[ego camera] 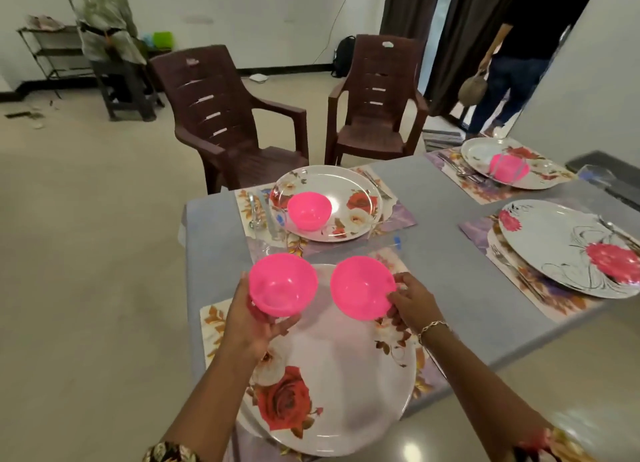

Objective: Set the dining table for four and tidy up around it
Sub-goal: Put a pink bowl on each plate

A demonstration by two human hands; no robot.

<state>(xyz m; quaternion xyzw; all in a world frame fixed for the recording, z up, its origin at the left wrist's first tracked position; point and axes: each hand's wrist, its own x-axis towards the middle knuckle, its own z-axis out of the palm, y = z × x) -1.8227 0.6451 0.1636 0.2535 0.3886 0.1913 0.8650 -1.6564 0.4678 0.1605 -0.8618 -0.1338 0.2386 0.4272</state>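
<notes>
Two pink bowls hovered over the near plate point(332, 385) at the counter's point(436, 202) 6 o'clock edge. The left hand point(256, 319) closed its grip around the left bowl point(282, 285), and the right hand point(412, 306) pinched the right bowl point(362, 288) by its rim. The 12 o'clock plate point(360, 188) and 1 o'clock plate point(481, 153) already carried bowls; the bare 3 o'clock plate point(554, 240) likely awaited one.

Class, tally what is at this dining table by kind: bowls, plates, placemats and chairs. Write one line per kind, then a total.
Pink bowls: 4
Plates: 4
Placemats: 4
Brown plastic chairs: 2
Total: 14
</notes>
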